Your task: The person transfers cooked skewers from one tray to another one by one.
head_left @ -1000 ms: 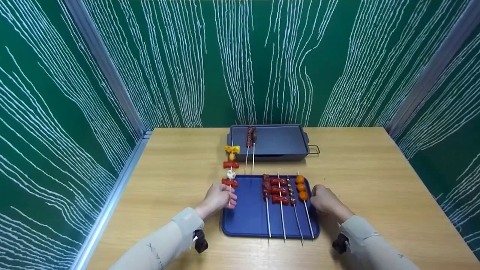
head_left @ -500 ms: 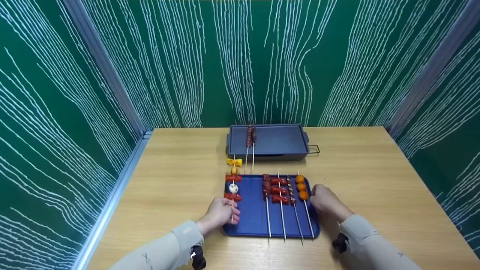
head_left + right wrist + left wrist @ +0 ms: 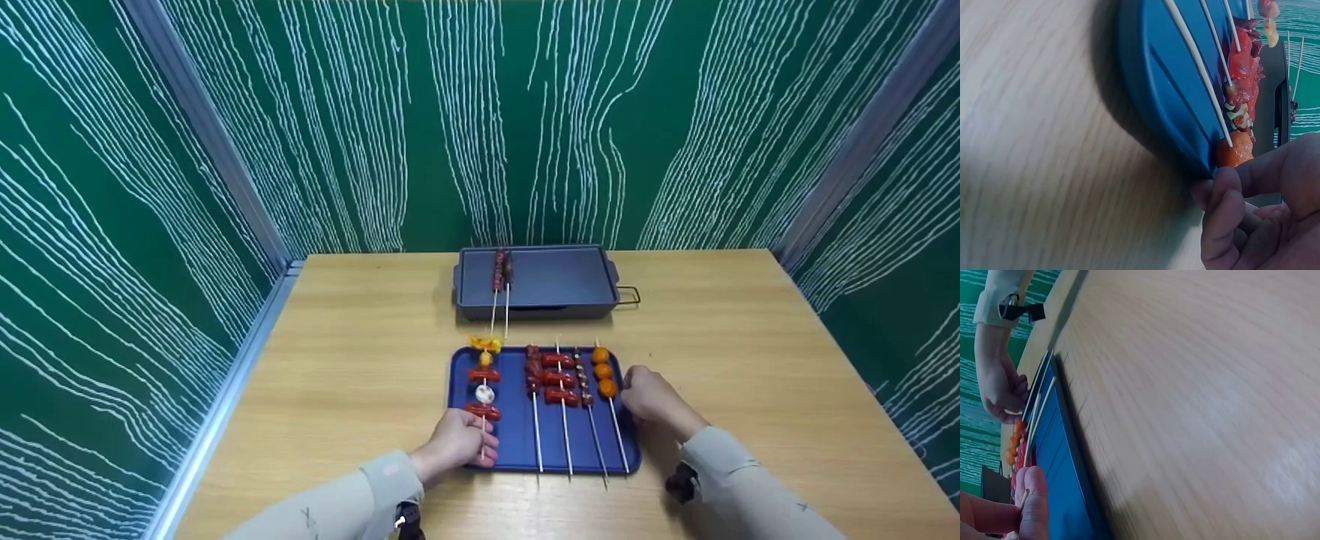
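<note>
My left hand (image 3: 459, 441) pinches the stick of a mixed skewer (image 3: 484, 394), threaded with yellow, red and white pieces, over the left part of the blue tray (image 3: 452, 390). In the left wrist view the stick's end shows between thumb and fingers; whether the skewer touches the tray cannot be told. At the tray's right edge, my right hand (image 3: 651, 397) grips the rim with curled fingers. On the tray lie a dark red meat skewer (image 3: 533, 371), a red sausage skewer (image 3: 559, 379), a thin mixed skewer (image 3: 583, 382) and an orange ball skewer (image 3: 603, 373).
Behind the tray stands a dark grey grill (image 3: 555, 277) with a wire handle (image 3: 630, 295) on its right. Two meat skewers (image 3: 499, 271) lie at its left side, their sticks jutting over the front. Green patterned walls enclose the wooden table (image 3: 360, 337).
My left hand has brought the mixed skewer toward me and then rightward, from beyond the tray's left edge to over the tray. The right hand stays at the rim.
</note>
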`<state>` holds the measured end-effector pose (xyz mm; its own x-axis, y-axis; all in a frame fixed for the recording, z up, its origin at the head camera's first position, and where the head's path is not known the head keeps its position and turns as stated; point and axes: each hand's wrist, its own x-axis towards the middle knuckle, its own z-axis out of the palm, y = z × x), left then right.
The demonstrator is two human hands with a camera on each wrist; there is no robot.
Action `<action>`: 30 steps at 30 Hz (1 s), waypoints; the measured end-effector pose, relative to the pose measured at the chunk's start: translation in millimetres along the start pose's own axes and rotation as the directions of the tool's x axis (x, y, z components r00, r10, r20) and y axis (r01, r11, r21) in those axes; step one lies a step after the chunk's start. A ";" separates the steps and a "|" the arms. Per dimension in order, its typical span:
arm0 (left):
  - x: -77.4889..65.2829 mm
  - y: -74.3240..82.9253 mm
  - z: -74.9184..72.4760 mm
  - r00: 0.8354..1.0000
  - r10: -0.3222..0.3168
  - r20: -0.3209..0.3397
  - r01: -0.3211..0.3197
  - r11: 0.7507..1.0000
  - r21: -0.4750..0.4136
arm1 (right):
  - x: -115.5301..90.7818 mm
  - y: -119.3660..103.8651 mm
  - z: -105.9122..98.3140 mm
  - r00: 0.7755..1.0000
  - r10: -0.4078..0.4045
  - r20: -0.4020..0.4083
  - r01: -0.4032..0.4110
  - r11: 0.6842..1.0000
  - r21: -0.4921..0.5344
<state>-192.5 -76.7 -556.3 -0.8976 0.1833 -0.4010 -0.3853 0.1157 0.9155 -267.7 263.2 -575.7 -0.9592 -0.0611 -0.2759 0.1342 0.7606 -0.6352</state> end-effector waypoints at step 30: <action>4.3 1.3 32.2 0.998 -0.061 0.032 0.059 0.995 0.084 | 1.0 0.7 0.8 1.000 0.006 -0.010 -0.007 1.000 -0.025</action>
<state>-190.0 -44.3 -557.9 -0.8649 0.2068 -0.4573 -0.4179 0.2079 0.8844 -268.4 263.2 -577.1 -0.9609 -0.0496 -0.2724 0.1343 0.7769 -0.6152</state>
